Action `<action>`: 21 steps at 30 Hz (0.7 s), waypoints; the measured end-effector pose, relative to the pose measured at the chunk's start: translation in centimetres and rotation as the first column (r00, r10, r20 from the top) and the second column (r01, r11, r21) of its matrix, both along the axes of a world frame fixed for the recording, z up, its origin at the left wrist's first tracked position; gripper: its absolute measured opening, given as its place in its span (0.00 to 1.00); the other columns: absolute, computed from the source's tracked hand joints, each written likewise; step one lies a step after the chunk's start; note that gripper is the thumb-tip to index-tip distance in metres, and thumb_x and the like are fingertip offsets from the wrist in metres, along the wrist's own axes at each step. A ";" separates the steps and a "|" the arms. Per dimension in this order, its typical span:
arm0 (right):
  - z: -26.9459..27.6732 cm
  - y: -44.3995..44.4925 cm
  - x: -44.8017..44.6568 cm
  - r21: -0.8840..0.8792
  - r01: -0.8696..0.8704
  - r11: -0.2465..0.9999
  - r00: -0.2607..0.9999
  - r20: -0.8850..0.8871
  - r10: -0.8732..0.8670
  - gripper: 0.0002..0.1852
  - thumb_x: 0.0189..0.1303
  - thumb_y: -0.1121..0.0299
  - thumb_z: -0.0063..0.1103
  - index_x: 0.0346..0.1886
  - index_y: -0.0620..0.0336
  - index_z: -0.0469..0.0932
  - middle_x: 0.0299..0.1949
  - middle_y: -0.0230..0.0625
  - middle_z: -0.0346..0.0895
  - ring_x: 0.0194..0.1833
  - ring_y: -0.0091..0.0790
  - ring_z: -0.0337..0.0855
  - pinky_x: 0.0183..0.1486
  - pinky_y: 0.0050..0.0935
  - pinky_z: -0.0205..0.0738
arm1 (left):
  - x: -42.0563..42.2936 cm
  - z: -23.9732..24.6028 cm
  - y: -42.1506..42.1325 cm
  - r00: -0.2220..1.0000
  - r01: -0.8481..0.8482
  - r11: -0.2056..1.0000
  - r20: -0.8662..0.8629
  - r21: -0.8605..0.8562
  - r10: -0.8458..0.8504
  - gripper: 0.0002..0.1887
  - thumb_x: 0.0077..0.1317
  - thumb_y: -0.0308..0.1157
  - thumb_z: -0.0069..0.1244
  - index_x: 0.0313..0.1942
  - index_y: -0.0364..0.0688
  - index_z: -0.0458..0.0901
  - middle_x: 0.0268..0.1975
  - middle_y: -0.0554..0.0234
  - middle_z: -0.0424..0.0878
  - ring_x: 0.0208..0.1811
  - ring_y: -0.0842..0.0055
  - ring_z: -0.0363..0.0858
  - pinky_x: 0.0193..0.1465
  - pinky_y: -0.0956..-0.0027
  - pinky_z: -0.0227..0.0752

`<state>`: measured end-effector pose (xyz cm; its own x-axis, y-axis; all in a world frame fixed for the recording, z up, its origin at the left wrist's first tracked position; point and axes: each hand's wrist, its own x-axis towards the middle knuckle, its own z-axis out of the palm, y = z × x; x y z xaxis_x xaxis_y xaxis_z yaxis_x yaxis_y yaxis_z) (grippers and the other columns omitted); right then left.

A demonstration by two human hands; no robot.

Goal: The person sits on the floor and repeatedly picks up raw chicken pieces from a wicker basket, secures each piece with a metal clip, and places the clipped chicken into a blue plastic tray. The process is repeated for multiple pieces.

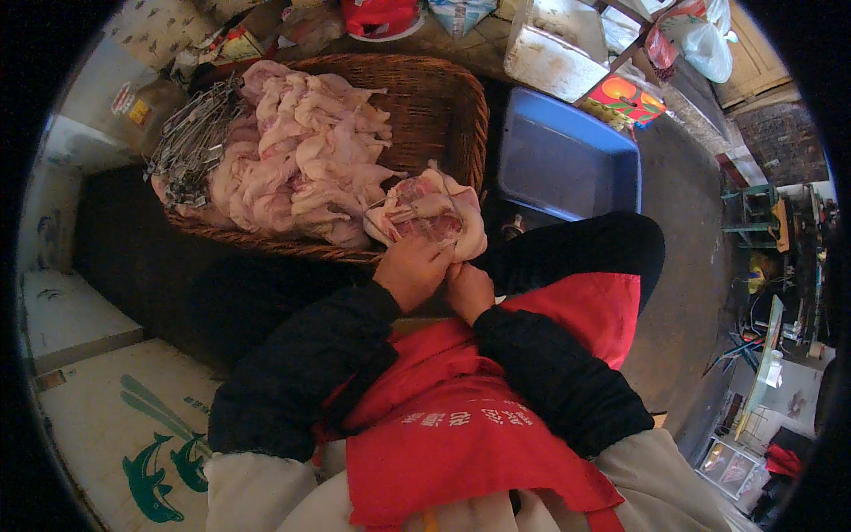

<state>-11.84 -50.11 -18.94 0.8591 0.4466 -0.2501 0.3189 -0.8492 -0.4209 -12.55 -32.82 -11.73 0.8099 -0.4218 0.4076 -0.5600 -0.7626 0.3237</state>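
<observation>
A raw poultry carcass, opened flat with thin metal wires across it, lies over the near right corner of a brown wicker basket. My left hand grips its near edge, fingers partly hidden against the meat. Close beside it, my right hand has its fingers closed at the carcass's lower edge; what they pinch is too small to tell. Many more plucked carcasses are heaped in the basket's left and middle. A bundle of metal wire skewers rests on the heap's left side.
A blue plastic tub stands on the floor right of the basket. Beyond it are a worn white foam box and a printed fruit carton. A red bucket stands behind the basket. A white panel with green dolphins is at lower left.
</observation>
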 end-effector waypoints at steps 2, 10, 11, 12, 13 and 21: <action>-0.3 -0.2 0.2 -0.016 -0.072 0.997 0.997 -0.021 0.072 0.13 0.68 0.63 0.51 0.45 0.63 0.78 0.37 0.55 0.84 0.34 0.62 0.84 0.37 0.56 0.80 | -0.2 -0.1 0.1 0.999 0.016 0.997 0.034 0.071 -0.019 0.15 0.59 0.30 0.55 0.47 0.38 0.83 0.36 0.59 0.81 0.38 0.61 0.81 0.42 0.59 0.75; 3.2 -0.7 1.2 0.322 0.783 0.532 0.350 -0.935 0.051 0.26 0.69 0.44 0.56 0.53 0.58 0.78 0.39 0.41 0.82 0.34 0.40 0.86 0.40 0.42 0.84 | -1.0 0.3 0.8 0.997 0.018 0.992 0.073 0.122 -0.027 0.18 0.58 0.31 0.51 0.49 0.35 0.82 0.34 0.60 0.78 0.37 0.64 0.78 0.42 0.63 0.75; 3.9 -0.5 1.2 0.193 0.879 0.435 0.176 -0.981 0.078 0.29 0.71 0.39 0.52 0.56 0.57 0.77 0.40 0.40 0.82 0.34 0.39 0.85 0.40 0.41 0.84 | -1.1 0.4 0.9 0.998 0.031 0.993 0.056 0.118 -0.038 0.18 0.59 0.31 0.51 0.49 0.35 0.82 0.35 0.59 0.79 0.37 0.64 0.79 0.43 0.63 0.75; 4.4 -0.1 1.3 0.182 0.862 0.474 0.184 -0.982 0.043 0.31 0.72 0.37 0.47 0.57 0.57 0.76 0.42 0.41 0.81 0.34 0.40 0.85 0.39 0.41 0.84 | -1.3 0.4 1.0 0.998 0.042 0.993 0.033 0.114 -0.046 0.18 0.59 0.31 0.51 0.49 0.35 0.82 0.36 0.59 0.80 0.38 0.64 0.79 0.43 0.63 0.75; 4.8 0.2 1.6 0.170 0.843 0.510 0.193 -0.981 0.009 0.34 0.72 0.34 0.43 0.58 0.57 0.75 0.43 0.41 0.81 0.33 0.41 0.85 0.38 0.41 0.85 | -1.4 0.4 1.1 0.998 0.053 0.993 0.010 0.109 -0.055 0.18 0.59 0.31 0.51 0.49 0.35 0.82 0.37 0.58 0.81 0.38 0.65 0.79 0.44 0.63 0.75; 6.1 1.0 2.1 0.209 0.781 0.589 0.365 -0.918 -0.157 0.34 0.73 0.37 0.44 0.52 0.64 0.79 0.41 0.40 0.84 0.35 0.38 0.87 0.34 0.39 0.86 | -1.9 0.1 1.4 0.983 -0.112 0.985 -0.163 -0.130 0.090 0.14 0.61 0.30 0.58 0.47 0.39 0.84 0.38 0.57 0.86 0.40 0.60 0.83 0.44 0.60 0.78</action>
<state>-9.76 -49.07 -12.80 0.5349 0.3265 -0.7793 -0.7603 -0.2164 -0.6125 -14.41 -31.39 -11.60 0.9035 -0.2835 0.3215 -0.4171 -0.7546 0.5066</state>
